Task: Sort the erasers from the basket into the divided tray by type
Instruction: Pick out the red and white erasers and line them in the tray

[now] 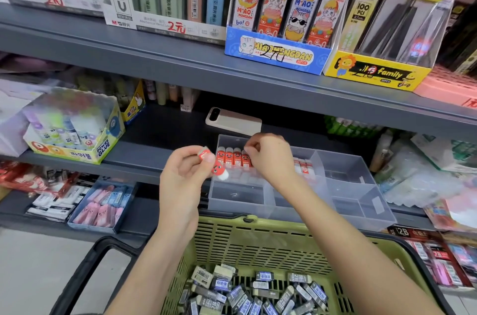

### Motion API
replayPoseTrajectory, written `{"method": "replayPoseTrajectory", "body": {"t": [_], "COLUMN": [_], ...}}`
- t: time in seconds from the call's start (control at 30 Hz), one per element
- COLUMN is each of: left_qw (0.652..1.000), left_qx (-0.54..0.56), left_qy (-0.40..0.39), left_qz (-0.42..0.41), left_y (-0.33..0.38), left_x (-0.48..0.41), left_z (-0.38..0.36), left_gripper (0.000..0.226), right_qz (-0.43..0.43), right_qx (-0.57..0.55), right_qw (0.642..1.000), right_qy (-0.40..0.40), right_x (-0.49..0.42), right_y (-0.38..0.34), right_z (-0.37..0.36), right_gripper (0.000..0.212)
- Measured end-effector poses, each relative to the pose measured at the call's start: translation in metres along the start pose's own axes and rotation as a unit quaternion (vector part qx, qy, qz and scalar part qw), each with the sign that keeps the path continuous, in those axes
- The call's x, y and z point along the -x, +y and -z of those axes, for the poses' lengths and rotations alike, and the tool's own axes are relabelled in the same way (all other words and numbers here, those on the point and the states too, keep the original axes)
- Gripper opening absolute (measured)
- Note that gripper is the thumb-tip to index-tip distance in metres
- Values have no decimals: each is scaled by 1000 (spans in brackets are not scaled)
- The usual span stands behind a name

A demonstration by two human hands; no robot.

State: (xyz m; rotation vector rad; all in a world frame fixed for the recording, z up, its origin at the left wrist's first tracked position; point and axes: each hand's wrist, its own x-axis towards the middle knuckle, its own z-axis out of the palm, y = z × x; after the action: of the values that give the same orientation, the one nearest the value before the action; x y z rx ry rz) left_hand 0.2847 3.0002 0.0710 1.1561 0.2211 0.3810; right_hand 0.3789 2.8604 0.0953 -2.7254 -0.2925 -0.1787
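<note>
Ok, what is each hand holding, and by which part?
Left hand pinches two red erasers at their red sleeves. Right hand curls over the red row in the tray; whether it grips one cannot be told.

left hand (185, 167) pinches red erasers (211, 162) beside the clear tray (361, 201); right hand (271, 157) reaches into it above the green basket (258, 242).

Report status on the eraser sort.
Left hand grips red-sleeved erasers. Right hand over the red row in the divided tray, grasp unclear. Basket holds blue-sleeved erasers. Nothing blocking the tray.
</note>
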Motion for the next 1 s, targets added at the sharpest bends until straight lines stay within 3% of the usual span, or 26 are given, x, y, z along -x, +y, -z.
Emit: {"method": "replayPoseTrajectory", "body": {"t": [0.07,0.13,0.2,0.3,0.4,0.5,0.6,0.7,0.8,1.0], "left_qw": [1000,999,998,998,989,929,895,890,888,885], "left_qx": [30,49,58,35,-129,-358,-429,-438,-444,-451], "left_qy": [2,7,-5,-52,-68,-53,-71,-81,-81,-94], "left_qz": [4,14,17,16,-14,-83,-98,-91,-88,-67], "left_y": [0,-1,-2,-3,-8,-12,-14,-14,-14,-15], "left_x": [-1,-1,0,2,4,3,2,3,3,2], "left_z": [0,-1,-2,-4,-3,-1,-1,-2,-1,0], "left_gripper": [24,25,26,26,18,17,31,35,35,39], "right_qz": [-2,-29,-40,-53,-58,-44,-39,-3,-10,44], "right_qx": [-226,-451,-533,-558,-510,-327,-158,-22,-23,91], "right_qw": [974,885,835,821,857,943,987,999,995,994], "right_qy": [-18,-110,-130,-105,-46,52,18,-40,-92,-26], "right_x": [23,45,59,62,48,19,-4,-17,-23,-16], "right_y": [-6,-12,-13,-8,8,32,42,39,36,41], "right_z": [9,18,21,19,24,35,31,17,7,-15], "right_gripper": [20,16,9,9,11,19,16,20,21,23]}}
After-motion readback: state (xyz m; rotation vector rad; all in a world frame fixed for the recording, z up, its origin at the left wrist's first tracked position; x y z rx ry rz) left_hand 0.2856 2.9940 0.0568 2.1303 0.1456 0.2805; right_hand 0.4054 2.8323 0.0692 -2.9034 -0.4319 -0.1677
